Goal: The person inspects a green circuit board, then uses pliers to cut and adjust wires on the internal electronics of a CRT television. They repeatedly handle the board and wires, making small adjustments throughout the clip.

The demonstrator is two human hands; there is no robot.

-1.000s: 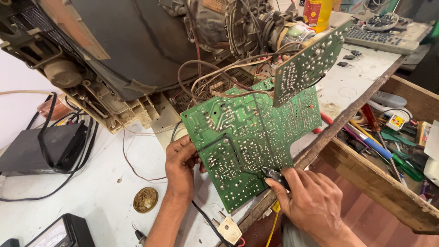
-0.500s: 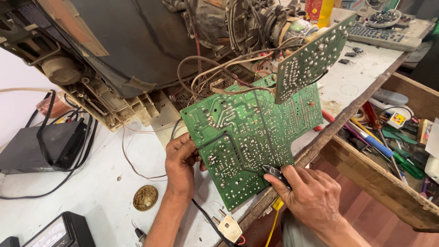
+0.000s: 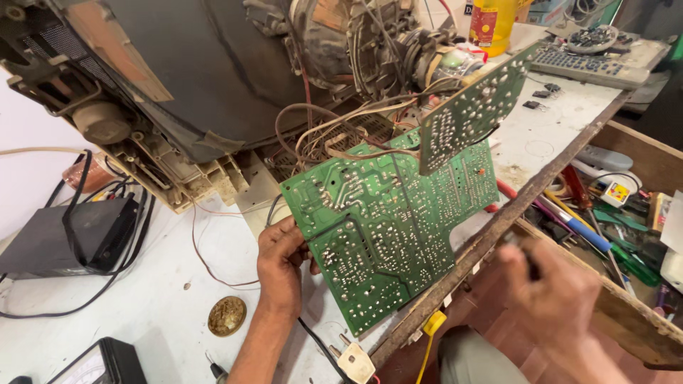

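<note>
While our left hand (image 3: 281, 267) pinches the lower-left edge of the big green circuit board (image 3: 388, 227), solder side up & tilted off the white bench (image 3: 142, 313), our right hand (image 3: 555, 302) is off to the right over the wooden tool tray (image 3: 626, 327), blurred; we can't tell if it's closed on anything. Risks as we judge them: the board hangs on its wires (image 3: 327, 128) to the old TV chassis (image 3: 213, 78), so a tug could snap a lead. One-handed grip may slip. The smaller board (image 3: 473, 107) sits touching the top edge, so it could short or scrape joints. Plug (image 3: 354, 361) lies near the bench edge.
</note>
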